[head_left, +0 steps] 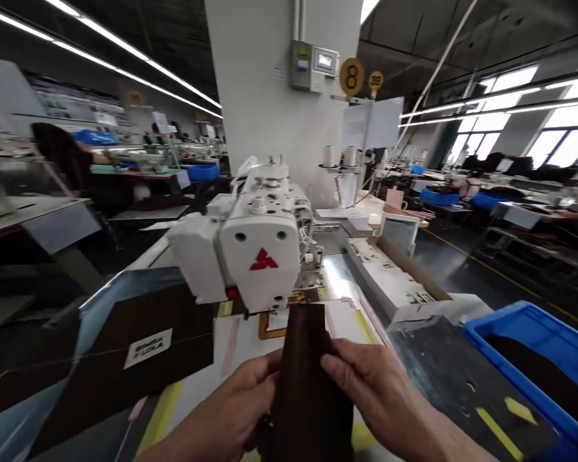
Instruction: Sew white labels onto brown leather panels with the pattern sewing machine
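A folded dark brown piece of fabric (pixel 308 385) stretches up the middle, its far end close to the front of a white sewing machine (pixel 260 250). My left hand (pixel 253 391) grips its left edge, the fingers partly hidden behind it. On the other edge, my right hand (pixel 366 375) pinches the cloth between thumb and fingers. Just beyond the fabric, a brown frame (pixel 270 327) lies under the machine head. To the left rests another dark brown piece (pixel 183 340), bearing a white label (pixel 148 347) with black lettering.
An open box of white labels (pixel 395 276) stands right of the machine. At the far right is a blue bin (pixel 515 340) with dark cloth inside. Thread cones (pixel 349 157) stand behind, before a white pillar (pixel 279 83). Other workstations line both sides.
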`<state>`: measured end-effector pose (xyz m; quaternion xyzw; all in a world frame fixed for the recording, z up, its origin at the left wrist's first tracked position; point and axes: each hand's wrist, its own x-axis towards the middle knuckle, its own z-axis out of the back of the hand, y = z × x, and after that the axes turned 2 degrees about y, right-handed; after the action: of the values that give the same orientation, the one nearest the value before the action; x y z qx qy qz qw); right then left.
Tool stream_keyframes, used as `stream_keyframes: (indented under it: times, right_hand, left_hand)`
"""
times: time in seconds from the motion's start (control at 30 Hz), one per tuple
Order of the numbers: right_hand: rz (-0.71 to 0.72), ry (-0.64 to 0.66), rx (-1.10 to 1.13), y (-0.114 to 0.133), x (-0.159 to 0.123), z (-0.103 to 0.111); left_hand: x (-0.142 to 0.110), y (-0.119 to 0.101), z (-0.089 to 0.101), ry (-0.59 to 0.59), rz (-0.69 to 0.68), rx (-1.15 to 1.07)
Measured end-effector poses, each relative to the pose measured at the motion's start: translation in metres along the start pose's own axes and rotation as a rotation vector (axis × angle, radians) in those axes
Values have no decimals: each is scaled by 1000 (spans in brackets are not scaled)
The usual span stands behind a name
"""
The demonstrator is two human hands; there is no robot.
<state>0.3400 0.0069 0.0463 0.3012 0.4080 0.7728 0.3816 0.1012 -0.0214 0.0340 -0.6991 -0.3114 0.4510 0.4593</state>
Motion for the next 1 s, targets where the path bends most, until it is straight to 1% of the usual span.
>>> stream_keyframes:
  times: [0.1, 0.13, 0.17, 0.33, 0.43, 0.5, 0.57, 0.6, 0.63, 0.67, 0.73, 0.8, 0.87, 1.0]
  right_hand:
    - [64, -12, -71, -9, 2, -10]
    - [74, -10, -93, -11, 2, -13]
    - [79, -2, -109, -13, 2, -16]
    - [114, 13, -138, -20, 1, -28]
    - [118, 14, -95, -20, -3, -27]
    - [76, -25, -37, -18, -6, -22]
    - [-23, -84, 13, -18, -7, -15]
    - [-85, -89, 40, -19, -6, -11]
    - [-144, -66, 71, -21, -4, -7]
    - [-196, -31, 106, -25, -1, -5]
    - [-265, 48, 168, -35, 7, -3]
    - [-309, 96, 209, -48, 16, -5]
    - [-347, 106, 238, -60, 22, -8]
    - [-448, 83, 268, -71, 25, -6]
  left_hand:
    - [-1, -4, -2, 137, 19, -100]
    - [1, -5, -3, 175, 11, -95]
    - [3, -6, -4, 188, -3, -76]
    - [10, -4, -2, 102, -108, 60]
    - [2, -3, 6, 77, -154, 128]
    - [-8, -4, 14, 10, -202, 209]
    - [-19, -5, 26, -111, -232, 267]
    - [-23, -6, 32, -172, -223, 256]
    - [-26, -7, 37, -208, -201, 215]
    - [-27, -7, 43, -219, -169, 161]
    - [-23, -7, 51, -194, -75, 56]
    - [-16, -5, 56, -162, 43, 25]
    - [-8, -1, 59, -167, 136, 87]
    - [-3, 9, 67, -222, 208, 326]
